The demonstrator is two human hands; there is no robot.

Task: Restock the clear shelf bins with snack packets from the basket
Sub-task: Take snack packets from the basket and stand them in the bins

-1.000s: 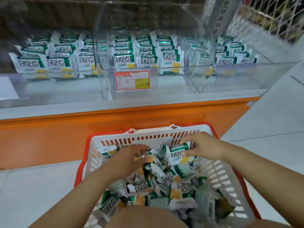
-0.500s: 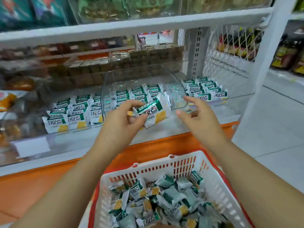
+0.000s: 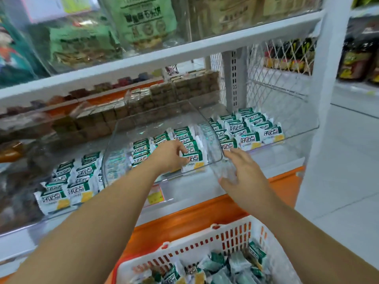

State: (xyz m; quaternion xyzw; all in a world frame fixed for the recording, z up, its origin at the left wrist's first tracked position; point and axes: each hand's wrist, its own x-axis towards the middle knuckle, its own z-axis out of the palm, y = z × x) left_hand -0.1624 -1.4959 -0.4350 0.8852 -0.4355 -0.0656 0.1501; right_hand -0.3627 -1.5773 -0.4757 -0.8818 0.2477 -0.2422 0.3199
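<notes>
White shop shelving (image 3: 164,56) on an orange base (image 3: 184,218) fills the view, with big green bags (image 3: 143,23) on the upper level and brown blocks (image 3: 164,95) stacked at the back. Three clear bins sit side by side on the lower shelf, each holding upright rows of green-and-white snack packets. The left hand (image 3: 168,156) reaches into the middle bin (image 3: 216,148), its fingers curled round the left edge of the front packet (image 3: 193,160), which stands at the head of the bin's right-hand row. The right hand (image 3: 240,173) hovers at that bin's front right corner, fingers spread and relaxed, holding nothing. Whether its fingertips touch the plastic is hard to judge through the glare. A price tag (image 3: 155,195) hangs on the bin's front. Below, near the person, a white basket (image 3: 225,238) with a red rim holds a loose heap of more packets (image 3: 215,267).
</notes>
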